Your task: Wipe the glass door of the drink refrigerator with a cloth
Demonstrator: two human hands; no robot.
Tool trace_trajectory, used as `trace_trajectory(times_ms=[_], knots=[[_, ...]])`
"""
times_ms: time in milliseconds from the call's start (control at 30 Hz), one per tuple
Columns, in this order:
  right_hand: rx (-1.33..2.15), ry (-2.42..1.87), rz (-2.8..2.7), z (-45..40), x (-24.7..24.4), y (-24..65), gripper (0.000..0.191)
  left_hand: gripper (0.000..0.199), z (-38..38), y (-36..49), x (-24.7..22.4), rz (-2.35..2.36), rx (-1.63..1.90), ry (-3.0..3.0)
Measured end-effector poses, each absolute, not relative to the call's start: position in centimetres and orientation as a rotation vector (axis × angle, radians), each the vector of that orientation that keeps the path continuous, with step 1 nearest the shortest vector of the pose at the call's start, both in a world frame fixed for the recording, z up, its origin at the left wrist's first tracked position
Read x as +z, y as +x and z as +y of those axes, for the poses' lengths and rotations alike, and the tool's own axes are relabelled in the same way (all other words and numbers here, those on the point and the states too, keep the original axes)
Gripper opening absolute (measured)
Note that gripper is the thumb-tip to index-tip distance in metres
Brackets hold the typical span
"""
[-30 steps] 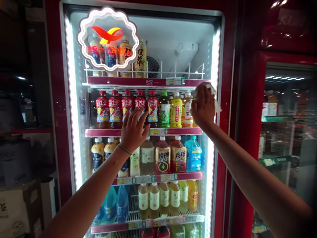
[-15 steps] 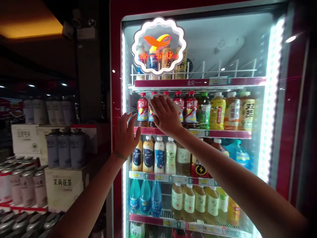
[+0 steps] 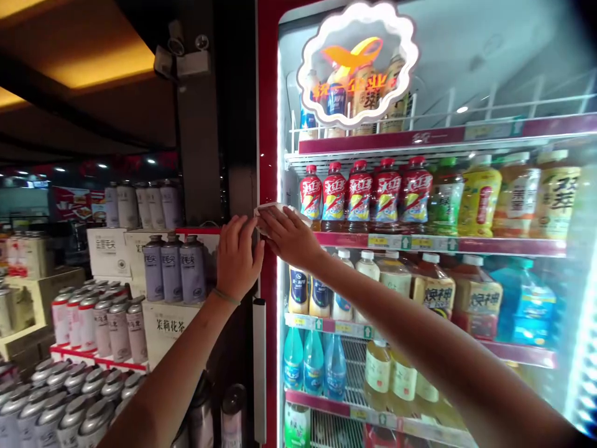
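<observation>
White cloth (image 3: 267, 206) lies beneath the right hand (image 3: 285, 235) we flatten, likely for even pressure on the red frame (image 3: 269, 149), our left hand (image 3: 239, 258) open nearby.

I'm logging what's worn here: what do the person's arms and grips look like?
The left forearm and right forearm are bare, no sleeve in view. A thin greenish band circles the left wrist; the right wrist shows none. The left grip and right grip are ungloved.

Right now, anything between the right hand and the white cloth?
Nothing visible: the right hand lies flat on the white cloth, by the cooler's red frame. The left hand is beside them, not between.
</observation>
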State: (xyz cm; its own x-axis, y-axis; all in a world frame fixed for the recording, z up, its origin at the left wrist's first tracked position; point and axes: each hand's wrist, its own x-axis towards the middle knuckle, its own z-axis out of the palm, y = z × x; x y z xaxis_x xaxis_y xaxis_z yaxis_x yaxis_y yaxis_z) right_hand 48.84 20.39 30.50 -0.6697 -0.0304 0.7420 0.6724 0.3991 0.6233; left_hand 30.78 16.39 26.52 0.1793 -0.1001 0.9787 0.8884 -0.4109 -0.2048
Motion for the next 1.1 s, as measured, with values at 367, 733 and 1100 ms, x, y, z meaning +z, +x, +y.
trace_trajectory(times_ms=[367,733,1100], knots=[[-1.341,-0.981,-1.793,14.8,31.7,67.8,0.064,0.055,17.0,44.1,27.1,-0.554,-1.466,-1.733],[-1.32,-1.188,-1.502,10.8,29.3,89.3,0.068,0.058,15.8,61.1,24.1,-0.516,-1.481,-1.808],[-1.254,-1.26,-1.303,8.8,23.5,103.4,0.072,0.06,12.0,73.0,18.6,-0.535,-1.481,-1.932]])
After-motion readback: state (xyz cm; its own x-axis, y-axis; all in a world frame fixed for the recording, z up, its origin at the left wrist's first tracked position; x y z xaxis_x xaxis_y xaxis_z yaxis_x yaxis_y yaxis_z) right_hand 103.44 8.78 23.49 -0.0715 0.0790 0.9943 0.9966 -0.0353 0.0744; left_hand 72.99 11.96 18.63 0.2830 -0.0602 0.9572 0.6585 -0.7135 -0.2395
